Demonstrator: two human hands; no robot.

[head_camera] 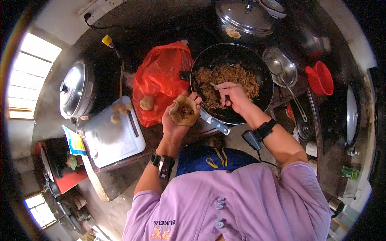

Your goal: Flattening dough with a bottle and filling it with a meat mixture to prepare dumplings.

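My left hand (175, 123) cups a round dough wrapper (172, 112) with brown shredded filling (185, 112) in its hollow. Over the wok (230, 49), my right hand (233, 95) pinches a thin metal utensil (214, 86); its other end is hidden, so I cannot tell its exact kind. More of the same shredded filling (241, 78) covers the wok's bottom. Left of the wok lies a red plastic bag (162, 69), with a dough ball (147, 103) on its near part. Several dough pieces (120, 108) rest on the white cutting board (111, 138).
The wok's handle (218, 125) juts towards my body. Right of the wok stand a metal bowl (289, 70) with a ladle (292, 93) and a red plastic dipper (321, 78). Lidded pots stand at the back (244, 18) and far left (77, 90).
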